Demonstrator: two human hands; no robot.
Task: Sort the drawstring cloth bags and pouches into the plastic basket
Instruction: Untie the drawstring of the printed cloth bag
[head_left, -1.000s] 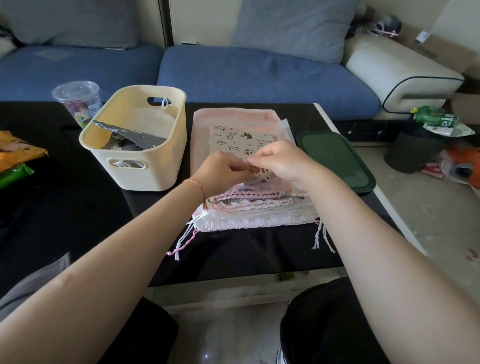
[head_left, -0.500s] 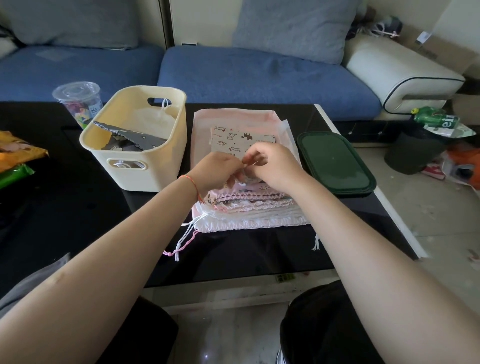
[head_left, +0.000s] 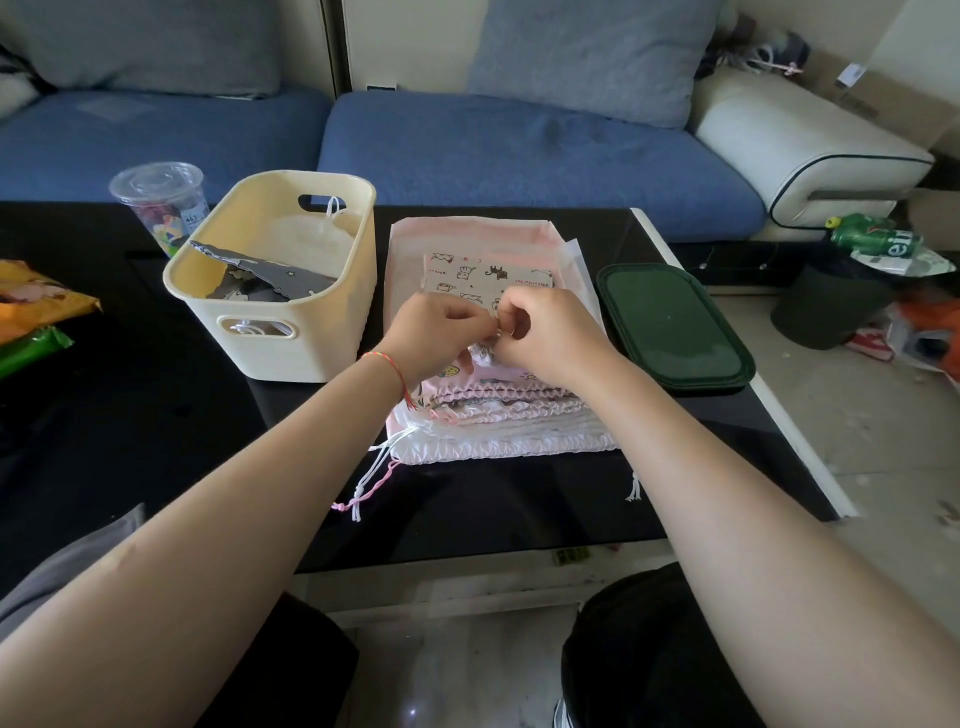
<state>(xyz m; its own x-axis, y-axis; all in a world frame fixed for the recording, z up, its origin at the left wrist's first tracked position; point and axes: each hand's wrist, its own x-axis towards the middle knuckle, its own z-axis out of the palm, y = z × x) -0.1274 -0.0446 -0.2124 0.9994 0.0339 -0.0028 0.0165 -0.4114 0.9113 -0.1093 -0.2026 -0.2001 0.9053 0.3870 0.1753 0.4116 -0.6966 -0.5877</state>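
Drawstring pouches (head_left: 498, 415) lie stacked flat on the black table (head_left: 130, 415), just to the right of the cream plastic basket (head_left: 291, 332), gathered mouths toward me and cords trailing off the near left corner. Head view, the only one supplied: my left hand (head_left: 436, 332) and right hand (head_left: 550, 338) meet over the top of the pile, on the small animal-print pouch (head_left: 483, 275) that sits uppermost. Both sets of fingers are curled in tight, thumb against fingertip, pinching at the same spot where the hands touch; what sits between them looks like the cord or the gathered edge of that pouch, though it is too small and too covered to state which. I judge the two-handed pinch serves to separate the top pouch from the layers beneath, since the cloth is thin and the pieces cling together. The basket already holds a grey printed bag (head_left: 265, 270) leaning across it and a white one (head_left: 317, 239) behind, its cord looped up by the far handle slot. The stack stands close beside the basket, which keeps each transfer short. A lidded plastic cup (head_left: 161, 202) stands behind the basket, a dark green lid (head_left: 670, 322) lies to the right of the pile, and snack packets (head_left: 31, 306) lie at the far left. Most of the pile remains unsorted.
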